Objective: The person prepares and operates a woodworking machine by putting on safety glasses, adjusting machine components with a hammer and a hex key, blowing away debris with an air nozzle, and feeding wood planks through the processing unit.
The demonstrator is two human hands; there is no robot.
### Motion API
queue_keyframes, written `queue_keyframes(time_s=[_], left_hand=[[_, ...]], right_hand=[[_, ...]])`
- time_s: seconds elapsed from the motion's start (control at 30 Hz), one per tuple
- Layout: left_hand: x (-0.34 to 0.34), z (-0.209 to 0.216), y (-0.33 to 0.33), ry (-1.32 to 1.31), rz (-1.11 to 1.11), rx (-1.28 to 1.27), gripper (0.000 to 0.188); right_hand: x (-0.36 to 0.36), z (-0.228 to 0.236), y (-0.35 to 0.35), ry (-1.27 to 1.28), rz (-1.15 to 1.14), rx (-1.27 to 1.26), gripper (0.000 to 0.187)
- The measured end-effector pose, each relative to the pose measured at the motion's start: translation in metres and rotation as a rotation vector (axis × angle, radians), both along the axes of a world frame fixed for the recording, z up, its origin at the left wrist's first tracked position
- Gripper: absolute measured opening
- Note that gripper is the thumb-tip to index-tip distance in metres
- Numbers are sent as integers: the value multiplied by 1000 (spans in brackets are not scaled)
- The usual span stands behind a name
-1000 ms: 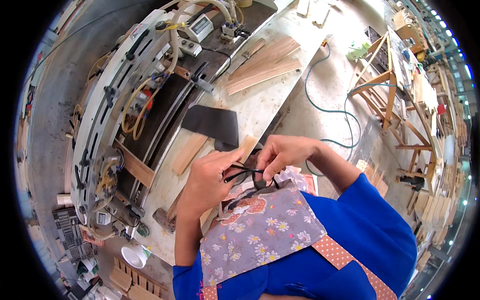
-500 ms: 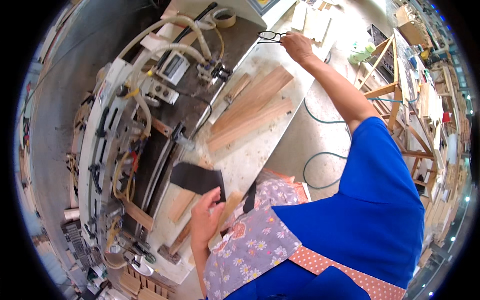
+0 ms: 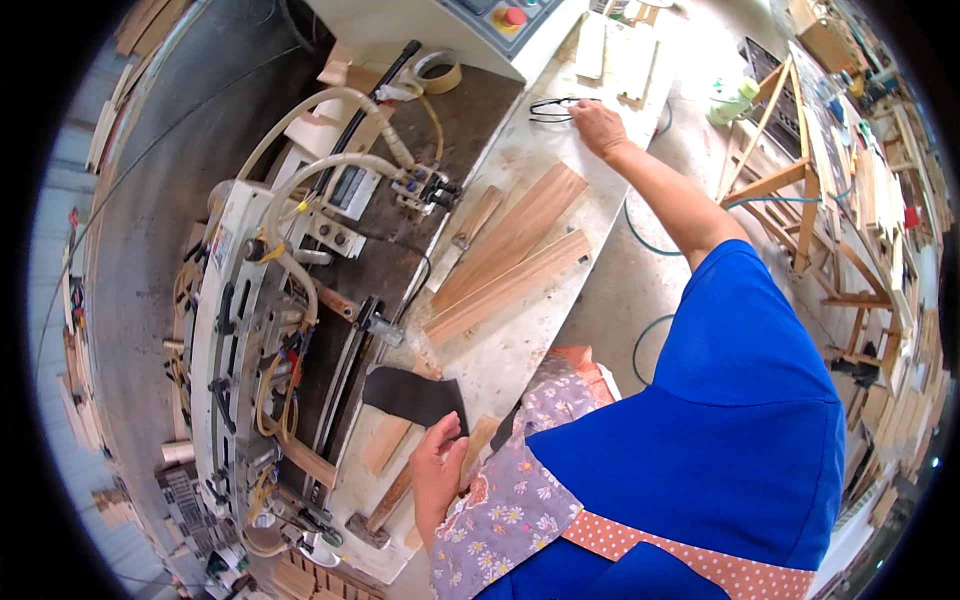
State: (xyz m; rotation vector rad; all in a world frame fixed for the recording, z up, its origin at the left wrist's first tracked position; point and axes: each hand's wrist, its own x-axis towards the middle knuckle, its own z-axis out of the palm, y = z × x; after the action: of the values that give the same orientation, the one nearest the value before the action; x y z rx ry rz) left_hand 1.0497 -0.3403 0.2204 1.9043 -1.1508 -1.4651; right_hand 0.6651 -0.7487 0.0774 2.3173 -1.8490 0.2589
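Note:
My right hand [image 3: 600, 128] is stretched out over the far end of the white bench [image 3: 520, 355], fingers pinching a pair of black-framed eyeglasses [image 3: 552, 110] by one side. My left hand [image 3: 437, 468] hovers close to my body, its fingers loosely bent and thumb apart, with no held thing showing. Its fingertips meet or overlap the edge of a dark flat sheet [image 3: 410, 394]; whether they touch it I cannot tell. Under that sheet lies a short wooden piece [image 3: 386, 443]. A hammer [image 3: 375, 525] rests beside my left wrist.
Several wooden boards [image 3: 515, 240] lie mid-bench, beside a small brush-like tool [image 3: 475, 215]. Along the left stands a machine with hoses [image 3: 345, 160], a tape roll [image 3: 437, 72] and a red button [image 3: 513, 17]. Right of the bench are a hose [image 3: 645, 235] and a wooden frame [image 3: 790, 180].
The whole view has shifted, so bench and machine sit lower and farther right. The eyeglasses have tilted in my right hand, which still grips them. My left hand stays by the dark sheet.

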Motion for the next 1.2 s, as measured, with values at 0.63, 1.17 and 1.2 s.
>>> queue_keyframes(time_s=[0.63,1.17,1.2], left_hand=[[-196,186,-77,1760,-1040,-399,33],[-464,213,-34,2088,-1219,605,26],[-487,211,-33,2128,-1272,538,25]], right_hand=[[-65,36,476,-332,-575,642,20],[-246,-23,649,-820,-1201,594,28],[-267,-21,641,-841,-1213,538,29]])
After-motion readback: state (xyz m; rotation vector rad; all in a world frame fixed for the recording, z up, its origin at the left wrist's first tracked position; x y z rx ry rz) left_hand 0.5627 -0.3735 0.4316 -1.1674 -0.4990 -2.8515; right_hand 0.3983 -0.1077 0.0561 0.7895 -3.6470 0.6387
